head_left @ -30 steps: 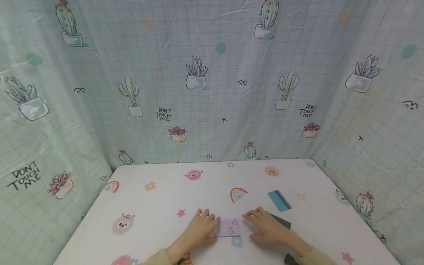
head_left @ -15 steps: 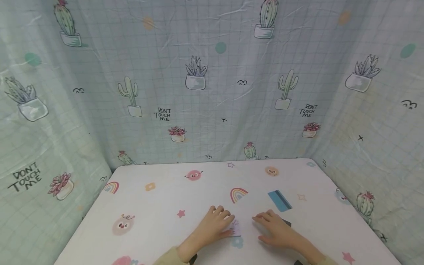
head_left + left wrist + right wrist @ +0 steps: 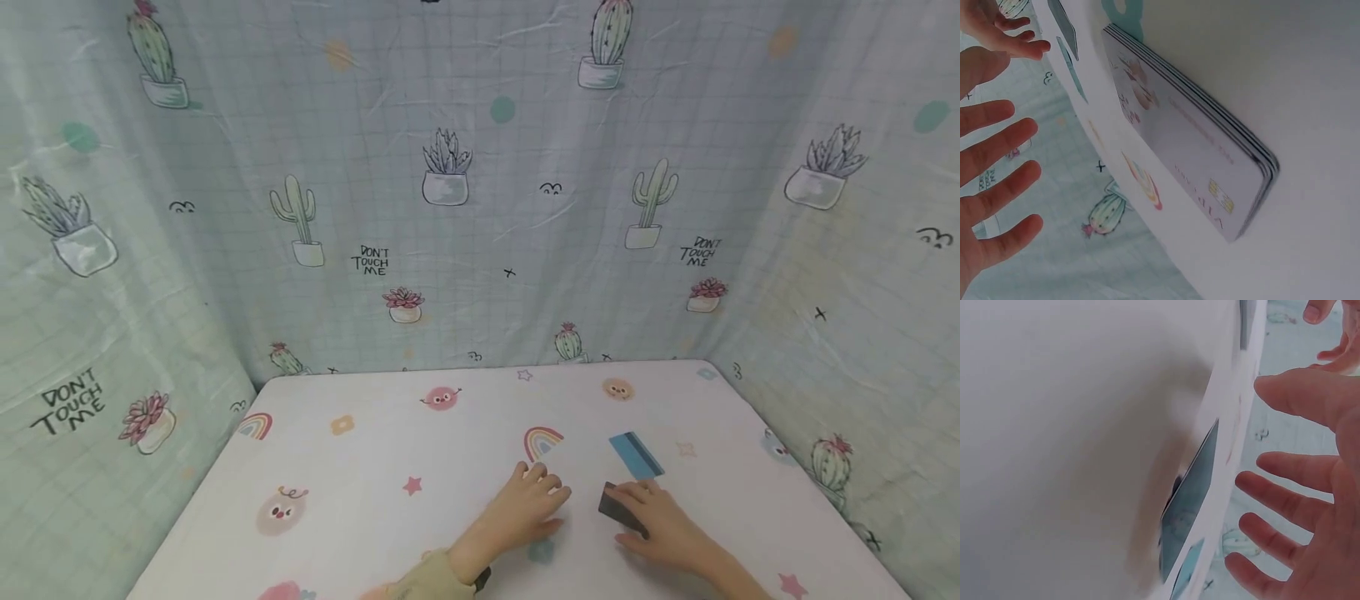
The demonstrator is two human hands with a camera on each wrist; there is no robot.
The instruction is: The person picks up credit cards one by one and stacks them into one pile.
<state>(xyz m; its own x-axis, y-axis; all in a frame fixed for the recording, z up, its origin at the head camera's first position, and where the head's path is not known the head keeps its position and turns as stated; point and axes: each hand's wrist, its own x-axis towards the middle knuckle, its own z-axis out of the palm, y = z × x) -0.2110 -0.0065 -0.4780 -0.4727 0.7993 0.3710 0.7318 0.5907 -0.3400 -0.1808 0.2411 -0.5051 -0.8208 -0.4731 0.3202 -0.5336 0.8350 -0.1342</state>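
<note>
My left hand (image 3: 525,507) hovers over the white table (image 3: 360,467), fingers spread and holding nothing in the left wrist view. Below it lies a neat stack of cards (image 3: 1179,137), the top one pale lilac with a gold chip; in the head view the hand hides this stack. To the right, my right hand (image 3: 663,525) reaches over a dark card (image 3: 617,508) and covers its right part. In the right wrist view, its fingers are apart and hold nothing, with the dark card (image 3: 1192,500) on the table beyond them.
A blue card with a dark stripe (image 3: 636,455) lies just behind the right hand. Flat printed pictures, such as a rainbow (image 3: 542,442) and a star (image 3: 412,485), decorate the tabletop. A cactus-patterned curtain (image 3: 480,217) hangs along the back and both sides.
My left hand has moved right until it covers the lilac card stack in the head view. The right hand has also shifted right, uncovering the left part of the dark card.
</note>
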